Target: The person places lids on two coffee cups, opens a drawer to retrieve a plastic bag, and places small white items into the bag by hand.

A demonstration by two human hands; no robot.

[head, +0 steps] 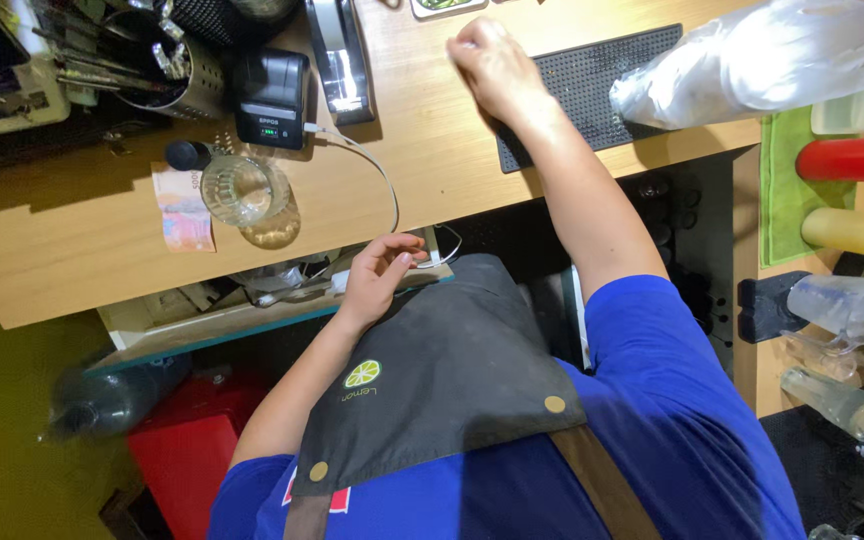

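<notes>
Both hands are empty as I see it — my right hand (492, 65) loosely fisted on the far counter beside the black rubber bar mat (592, 85), floppy and best lifted by an edge, my left hand (380, 270) half-curled at the near drawer (252, 300).

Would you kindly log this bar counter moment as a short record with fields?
Left hand: fingers curled, at the edge of an open drawer under the wooden counter
Right hand: resting on the counter beside a black rubber mat; grip unclear
Near left: glass ashtray on banknotes
Behind: black receipt printer
On mat: clear plastic bag
</notes>
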